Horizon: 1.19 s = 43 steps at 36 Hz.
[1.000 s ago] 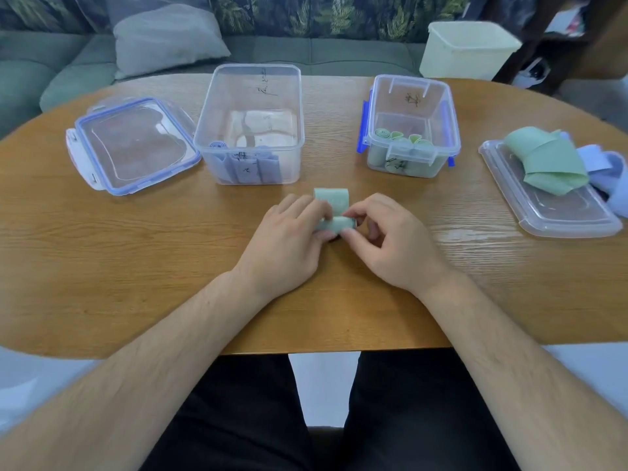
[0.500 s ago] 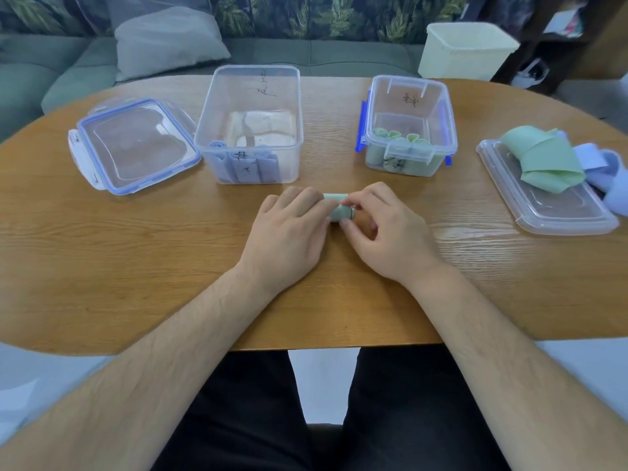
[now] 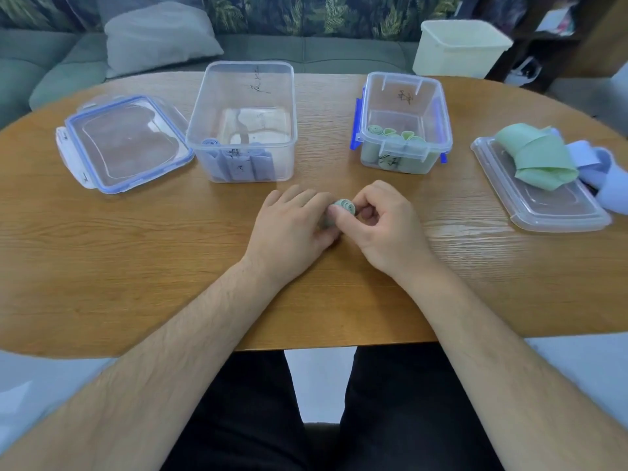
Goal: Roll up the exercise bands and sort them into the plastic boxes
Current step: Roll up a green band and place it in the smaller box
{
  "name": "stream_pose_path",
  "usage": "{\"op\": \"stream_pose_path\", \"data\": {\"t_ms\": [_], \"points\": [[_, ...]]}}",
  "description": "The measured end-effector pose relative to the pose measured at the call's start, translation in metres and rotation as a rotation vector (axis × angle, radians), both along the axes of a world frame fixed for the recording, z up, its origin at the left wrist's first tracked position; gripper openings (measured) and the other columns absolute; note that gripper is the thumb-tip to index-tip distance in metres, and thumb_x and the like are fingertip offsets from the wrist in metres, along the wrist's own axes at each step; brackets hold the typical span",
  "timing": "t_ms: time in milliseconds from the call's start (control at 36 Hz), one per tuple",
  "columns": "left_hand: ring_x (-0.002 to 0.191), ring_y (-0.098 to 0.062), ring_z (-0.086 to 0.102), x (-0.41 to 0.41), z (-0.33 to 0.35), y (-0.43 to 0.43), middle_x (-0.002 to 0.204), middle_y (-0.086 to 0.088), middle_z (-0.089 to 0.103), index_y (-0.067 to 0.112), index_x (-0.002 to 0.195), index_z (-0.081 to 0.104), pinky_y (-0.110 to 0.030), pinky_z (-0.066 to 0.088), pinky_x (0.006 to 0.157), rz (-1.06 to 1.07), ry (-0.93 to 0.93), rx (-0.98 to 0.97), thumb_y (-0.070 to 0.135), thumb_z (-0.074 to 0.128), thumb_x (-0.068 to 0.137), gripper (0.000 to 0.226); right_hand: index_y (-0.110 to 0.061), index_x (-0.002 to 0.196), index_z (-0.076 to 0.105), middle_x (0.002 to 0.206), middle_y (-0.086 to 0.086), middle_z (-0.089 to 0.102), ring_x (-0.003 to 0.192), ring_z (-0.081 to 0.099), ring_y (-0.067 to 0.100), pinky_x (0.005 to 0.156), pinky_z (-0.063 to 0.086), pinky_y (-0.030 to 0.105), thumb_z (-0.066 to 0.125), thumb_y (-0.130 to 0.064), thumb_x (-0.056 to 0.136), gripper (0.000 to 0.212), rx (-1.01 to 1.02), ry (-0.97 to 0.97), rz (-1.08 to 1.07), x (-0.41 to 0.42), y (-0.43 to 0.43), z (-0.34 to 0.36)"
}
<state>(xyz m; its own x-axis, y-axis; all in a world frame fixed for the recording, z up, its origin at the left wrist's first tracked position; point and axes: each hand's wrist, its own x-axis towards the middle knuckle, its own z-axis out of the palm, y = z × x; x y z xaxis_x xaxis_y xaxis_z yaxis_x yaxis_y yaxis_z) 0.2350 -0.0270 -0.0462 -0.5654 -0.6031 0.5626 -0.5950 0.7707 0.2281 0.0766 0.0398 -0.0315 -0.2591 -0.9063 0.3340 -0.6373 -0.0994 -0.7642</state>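
A green band, rolled tight (image 3: 344, 208), sits between my two hands at the table's middle, its spiral end facing up. My left hand (image 3: 292, 229) grips the roll from the left and my right hand (image 3: 384, 222) pinches it from the right. Behind it stands a large clear box (image 3: 242, 96) with rolled blue bands (image 3: 234, 164) at its front. To the right a smaller clear box with blue clips (image 3: 404, 96) holds several green rolls (image 3: 394, 134). Loose green bands (image 3: 537, 158) and blue bands (image 3: 601, 171) lie on a clear lid (image 3: 543, 212) at the right.
A blue-rimmed lid (image 3: 125, 144) lies flat at the left of the wooden table (image 3: 136, 266). A cream tub (image 3: 458, 49) stands beyond the table's far edge, in front of a green sofa with a grey cushion (image 3: 156, 35).
The flat tail of the green band has been rolled in. The roll now is turned with its spiral end up, and both hands have closed round it.
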Motion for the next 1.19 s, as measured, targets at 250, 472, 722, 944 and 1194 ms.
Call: {"op": "stream_pose_path", "data": {"t_ms": [250, 472, 722, 944, 1194], "points": [[0.087, -0.017, 0.064, 0.004, 0.013, 0.014, 0.091, 0.003, 0.071, 0.012, 0.104, 0.069, -0.039, 0.047, 0.08, -0.021, 0.366, 0.174, 0.035, 0.069, 0.084, 0.031, -0.005, 0.123, 0.062, 0.113, 0.019, 0.071, 0.097, 0.07, 0.025, 0.086, 0.06, 0.04, 0.069, -0.046, 0.088, 0.055, 0.392, -1.018, 0.17, 0.019, 0.011, 0.034], [0.086, -0.014, 0.061, 0.008, 0.017, 0.014, 0.089, 0.004, 0.07, 0.012, 0.106, 0.07, -0.043, 0.048, 0.08, -0.09, 0.39, 0.224, 0.033, 0.067, 0.082, 0.032, 0.006, 0.119, 0.065, 0.108, 0.023, 0.069, 0.101, 0.067, 0.032, 0.093, 0.053, 0.043, 0.068, -0.019, 0.085, 0.043, 0.351, -1.12, 0.265, 0.028, 0.003, 0.044], [0.093, -0.012, 0.062, 0.008, 0.019, 0.014, 0.101, 0.01, 0.069, 0.015, 0.114, 0.069, -0.043, 0.05, 0.085, -0.152, 0.41, 0.201, 0.027, 0.072, 0.084, 0.032, 0.007, 0.133, 0.057, 0.116, 0.025, 0.066, 0.105, 0.066, 0.034, 0.095, 0.055, 0.042, 0.072, -0.013, 0.083, 0.056, 0.374, -1.154, 0.287, 0.023, 0.003, 0.048], [0.1, -0.015, 0.064, 0.007, 0.018, 0.014, 0.107, 0.009, 0.07, 0.016, 0.117, 0.068, -0.043, 0.05, 0.089, -0.181, 0.389, 0.202, 0.029, 0.071, 0.086, 0.034, 0.008, 0.129, 0.06, 0.109, 0.024, 0.069, 0.1, 0.069, 0.036, 0.095, 0.056, 0.044, 0.074, -0.012, 0.076, 0.058, 0.377, -1.15, 0.229, 0.023, 0.002, 0.049], [0.097, -0.011, 0.062, 0.007, 0.019, 0.015, 0.104, 0.007, 0.069, 0.011, 0.116, 0.068, -0.03, 0.049, 0.09, -0.168, 0.42, 0.211, 0.021, 0.072, 0.086, 0.032, 0.007, 0.133, 0.056, 0.113, 0.025, 0.069, 0.105, 0.068, 0.037, 0.097, 0.055, 0.044, 0.075, -0.008, 0.08, 0.058, 0.389, -1.209, 0.265, 0.023, 0.003, 0.05]]}}
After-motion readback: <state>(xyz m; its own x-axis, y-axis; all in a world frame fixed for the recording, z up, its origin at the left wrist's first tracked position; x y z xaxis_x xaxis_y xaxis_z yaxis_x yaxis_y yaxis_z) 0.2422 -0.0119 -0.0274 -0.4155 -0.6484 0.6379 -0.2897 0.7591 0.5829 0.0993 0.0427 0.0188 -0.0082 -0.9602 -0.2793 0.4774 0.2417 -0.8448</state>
